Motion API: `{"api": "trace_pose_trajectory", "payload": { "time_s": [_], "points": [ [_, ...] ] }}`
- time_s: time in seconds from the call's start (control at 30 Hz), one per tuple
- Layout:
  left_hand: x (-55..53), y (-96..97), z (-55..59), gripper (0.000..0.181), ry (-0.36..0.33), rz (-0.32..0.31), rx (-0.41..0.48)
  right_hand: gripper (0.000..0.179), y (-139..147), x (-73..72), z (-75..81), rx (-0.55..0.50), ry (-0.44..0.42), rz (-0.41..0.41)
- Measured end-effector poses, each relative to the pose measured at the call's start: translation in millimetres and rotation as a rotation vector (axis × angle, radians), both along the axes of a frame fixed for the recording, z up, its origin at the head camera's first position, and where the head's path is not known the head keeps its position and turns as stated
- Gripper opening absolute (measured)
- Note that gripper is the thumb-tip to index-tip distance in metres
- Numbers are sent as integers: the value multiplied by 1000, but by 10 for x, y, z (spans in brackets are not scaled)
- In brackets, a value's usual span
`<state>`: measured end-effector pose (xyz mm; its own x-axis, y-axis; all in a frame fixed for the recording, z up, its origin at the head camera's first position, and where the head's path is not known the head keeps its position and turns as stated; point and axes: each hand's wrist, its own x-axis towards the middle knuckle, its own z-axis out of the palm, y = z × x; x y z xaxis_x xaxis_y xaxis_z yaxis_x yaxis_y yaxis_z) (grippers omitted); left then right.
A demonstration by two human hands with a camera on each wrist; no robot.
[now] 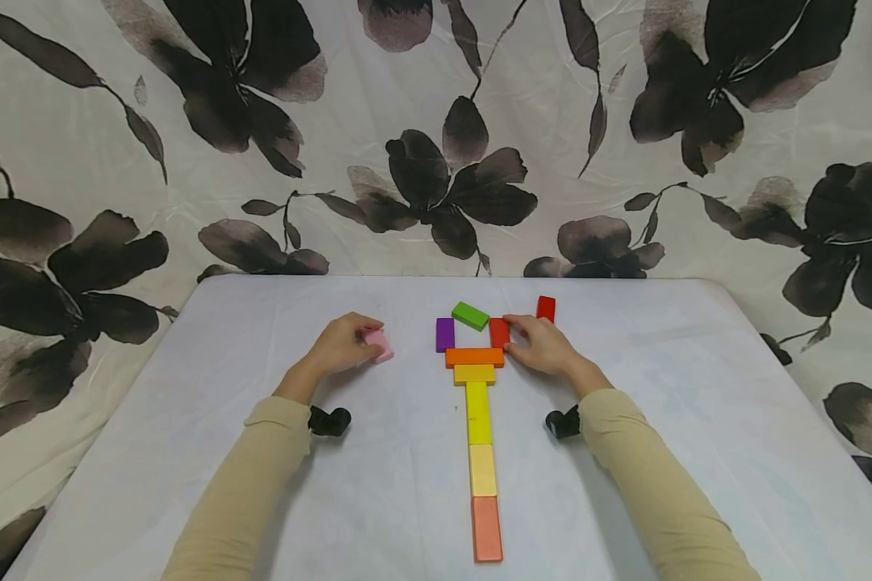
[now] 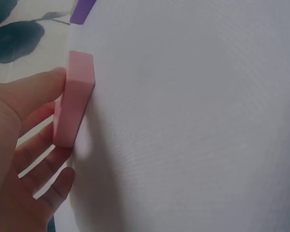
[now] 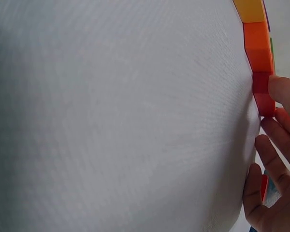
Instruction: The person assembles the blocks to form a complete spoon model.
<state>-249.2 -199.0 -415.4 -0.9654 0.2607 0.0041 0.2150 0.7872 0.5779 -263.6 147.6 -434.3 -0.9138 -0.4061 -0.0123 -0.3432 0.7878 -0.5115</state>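
My left hand pinches a pink block between thumb and fingers, left of the row of blocks. On the other side, my right hand has its thumb and fingers on the two ends of a red block. That red block stands at the right end of an orange block laid crosswise. A purple block is at the orange block's left end. Tilted between purple and red, farther back, lies a green block.
Below the orange block come an amber block, then a column of yellow, pale yellow and salmon blocks running toward me. Another red block lies just behind my right hand. A white cloth covers the table.
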Motion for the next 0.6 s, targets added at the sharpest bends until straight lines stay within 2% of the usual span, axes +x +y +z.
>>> {"api": "trace_pose_trajectory", "payload": {
  "time_s": [0.17,0.37,0.6],
  "points": [
    [16,22,-16,41,16,40,-6,54,2,-5,-6,0,1,-3],
    [43,46,-20,35,-1,90,-10,54,8,-13,-12,2,-2,-7],
    [55,20,-14,35,-39,88,-8,53,11,-5,-11,1,-1,-9]
  ]
}}
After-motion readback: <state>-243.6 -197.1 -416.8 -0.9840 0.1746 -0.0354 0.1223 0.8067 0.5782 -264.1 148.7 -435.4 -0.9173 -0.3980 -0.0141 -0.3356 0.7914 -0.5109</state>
